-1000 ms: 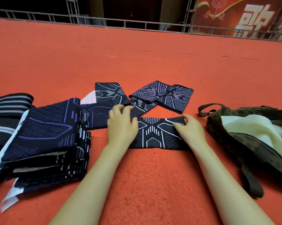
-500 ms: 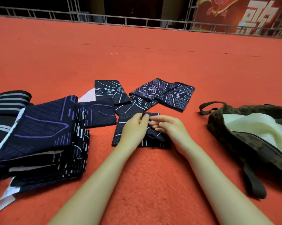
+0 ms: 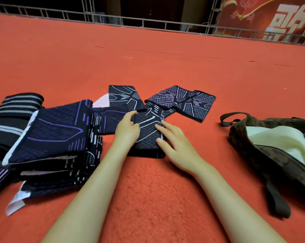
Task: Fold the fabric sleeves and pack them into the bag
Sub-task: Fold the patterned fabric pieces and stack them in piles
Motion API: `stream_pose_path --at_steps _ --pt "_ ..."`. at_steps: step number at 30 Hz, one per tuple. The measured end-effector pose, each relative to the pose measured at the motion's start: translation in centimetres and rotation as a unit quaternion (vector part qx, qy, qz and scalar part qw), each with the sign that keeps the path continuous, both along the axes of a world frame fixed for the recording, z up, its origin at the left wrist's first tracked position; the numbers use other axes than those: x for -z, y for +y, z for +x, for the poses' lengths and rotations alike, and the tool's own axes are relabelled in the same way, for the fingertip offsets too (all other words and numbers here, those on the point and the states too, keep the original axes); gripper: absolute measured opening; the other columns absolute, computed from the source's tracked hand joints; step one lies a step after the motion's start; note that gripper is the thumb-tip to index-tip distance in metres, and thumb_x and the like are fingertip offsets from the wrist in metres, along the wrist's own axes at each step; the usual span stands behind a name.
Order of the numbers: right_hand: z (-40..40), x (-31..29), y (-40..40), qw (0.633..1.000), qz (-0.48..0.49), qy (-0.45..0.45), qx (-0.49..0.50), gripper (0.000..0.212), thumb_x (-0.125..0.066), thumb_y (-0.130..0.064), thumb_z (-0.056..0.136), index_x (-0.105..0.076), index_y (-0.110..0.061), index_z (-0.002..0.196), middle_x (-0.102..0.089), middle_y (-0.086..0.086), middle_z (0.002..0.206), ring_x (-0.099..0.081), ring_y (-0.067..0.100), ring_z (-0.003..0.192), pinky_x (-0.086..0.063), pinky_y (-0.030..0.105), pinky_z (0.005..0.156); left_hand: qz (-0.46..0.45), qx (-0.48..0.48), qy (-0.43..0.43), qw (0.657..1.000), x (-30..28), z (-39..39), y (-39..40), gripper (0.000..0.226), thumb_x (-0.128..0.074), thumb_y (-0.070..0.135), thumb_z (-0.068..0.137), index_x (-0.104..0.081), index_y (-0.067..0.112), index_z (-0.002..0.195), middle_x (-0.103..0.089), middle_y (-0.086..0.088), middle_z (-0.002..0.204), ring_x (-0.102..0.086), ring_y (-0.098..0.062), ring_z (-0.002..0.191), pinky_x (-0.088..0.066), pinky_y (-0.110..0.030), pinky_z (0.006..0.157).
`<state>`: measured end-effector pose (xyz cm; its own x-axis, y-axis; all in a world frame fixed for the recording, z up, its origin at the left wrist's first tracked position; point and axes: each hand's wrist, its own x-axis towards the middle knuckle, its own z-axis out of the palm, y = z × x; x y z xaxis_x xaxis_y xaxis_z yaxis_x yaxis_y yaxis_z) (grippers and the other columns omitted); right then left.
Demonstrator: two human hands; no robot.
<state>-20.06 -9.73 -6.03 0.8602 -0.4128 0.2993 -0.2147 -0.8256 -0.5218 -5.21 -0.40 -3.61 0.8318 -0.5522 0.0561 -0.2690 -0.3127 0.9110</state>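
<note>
A dark patterned fabric sleeve [image 3: 147, 135] lies folded into a small rectangle on the red carpet in front of me. My left hand [image 3: 127, 130] holds its left edge, with the thumb over the top corner. My right hand [image 3: 172, 139] lies flat on its right side, fingers straight and pressing it down. More dark sleeves lie just behind it: one [image 3: 121, 95] beside a white piece, and a folded pair [image 3: 183, 100] to the right. A brown patterned bag [image 3: 264, 151] lies open at the right with a pale cloth [image 3: 278, 139] inside.
A stack of folded dark sleeves [image 3: 51, 137] with purple and white lines sits at the left, with a striped black roll [image 3: 16, 109] behind it. Red carpet [image 3: 148, 199] covers the floor. A metal railing [image 3: 148, 23] runs along the far edge.
The sleeve lay stretched out between both hands a second ago. It is now folded into a compact rectangle, and both hands have come together on it.
</note>
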Motion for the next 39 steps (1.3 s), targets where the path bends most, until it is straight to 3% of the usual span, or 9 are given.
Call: stream_pose_path --at_steps 3,9,12,17,21,24,29,35,39 --pt "0.2 0.4 0.7 0.992 -0.068 0.105 -0.002 0.08 -0.014 -0.07 0.08 -0.025 -0.031 0.15 -0.012 -0.006 0.16 -0.006 0.011 0.147 -0.01 0.037 0.119 0.057 -0.024 -0.052 0.997 0.5 0.3 0.4 0.051 -0.043 0.006 0.09 -0.044 0.024 0.137 -0.059 -0.01 0.119 -0.052 -0.027 0.115 -0.039 -0.033 0.092" --pt "0.4 0.1 1.0 0.98 -0.083 0.18 0.002 0.061 -0.023 -0.054 0.098 -0.019 -0.026 0.153 -0.002 -0.006 0.161 0.006 0.01 0.147 0.0 0.037 0.12 0.184 -0.018 -0.126 0.975 0.8 -0.5 0.1 0.053 -0.045 0.021 0.092 -0.033 0.019 0.144 -0.039 -0.018 0.135 -0.037 -0.037 0.124 -0.034 -0.042 0.101" --pt "0.5 0.2 0.8 0.984 -0.069 0.165 0.001 0.051 -0.024 -0.039 0.103 -0.022 -0.025 0.152 -0.005 -0.006 0.161 0.005 0.009 0.147 0.0 0.037 0.12 0.222 0.001 -0.156 0.962 0.6 -0.8 0.2 0.057 -0.045 0.024 0.093 -0.027 0.018 0.146 -0.036 -0.018 0.135 -0.041 -0.04 0.12 -0.036 -0.042 0.098" --pt "0.5 0.1 0.8 0.998 -0.001 0.064 0.018 0.059 -0.019 -0.042 0.091 -0.045 -0.026 0.141 -0.027 -0.005 0.156 -0.015 0.011 0.144 -0.011 0.033 0.116 0.26 0.016 -0.15 0.954 0.1 -0.9 0.3 0.057 -0.043 0.025 0.094 -0.023 0.015 0.146 -0.035 -0.021 0.134 -0.049 -0.041 0.113 -0.039 -0.038 0.09" --pt "0.8 0.4 0.3 0.997 0.047 -0.007 0.063 0.042 -0.032 -0.034 0.099 -0.053 -0.021 0.134 -0.041 0.002 0.146 -0.027 0.017 0.137 -0.018 0.029 0.112 0.278 0.013 -0.166 0.946 0.5 -0.5 0.5 0.058 -0.044 0.034 0.093 -0.028 0.011 0.142 -0.049 -0.022 0.128 -0.051 -0.039 0.113 -0.042 -0.039 0.088" --pt "0.9 0.7 0.0 0.997 0.033 -0.009 0.076 0.036 -0.041 -0.026 0.101 -0.053 -0.018 0.133 -0.048 0.003 0.139 -0.032 0.019 0.133 -0.022 0.027 0.11 0.279 0.023 -0.187 0.942 1.1 -0.5 0.3 0.065 -0.047 0.039 0.091 -0.024 0.012 0.145 -0.053 -0.02 0.128 -0.048 -0.039 0.117 -0.04 -0.041 0.094" --pt "1.0 0.9 -0.2 0.996 0.024 -0.022 0.083 0.036 -0.047 -0.025 0.097 -0.053 -0.017 0.133 -0.052 0.001 0.134 -0.037 0.017 0.129 -0.025 0.026 0.108 0.239 0.038 -0.189 0.952 1.5 -1.3 -0.4 0.069 -0.051 0.035 0.091 -0.017 0.021 0.15 -0.044 -0.02 0.134 -0.045 -0.04 0.119 -0.036 -0.04 0.098" --pt "1.2 0.9 -0.1 0.996 0.028 -0.026 0.085 0.037 -0.049 -0.026 0.096 -0.053 -0.019 0.132 -0.053 0.001 0.133 -0.037 0.018 0.127 -0.027 0.028 0.108 0.19 0.037 -0.151 0.969 1.5 -0.5 -0.5 0.06 -0.057 0.032 0.088 -0.036 0.021 0.143 -0.054 -0.011 0.132 -0.051 -0.029 0.121 -0.04 -0.035 0.095" --pt "1.0 0.6 -0.2 0.994 0.062 -0.031 0.088 0.039 -0.052 -0.026 0.094 -0.051 -0.019 0.133 -0.055 0.001 0.131 -0.042 0.016 0.125 -0.03 0.026 0.105 0.073 0.027 -0.129 0.989 1.5 -1.5 0.2 0.039 -0.058 0.026 0.087 -0.054 0.028 0.125 -0.064 0.002 0.117 -0.058 -0.02 0.104 -0.04 -0.029 0.085"
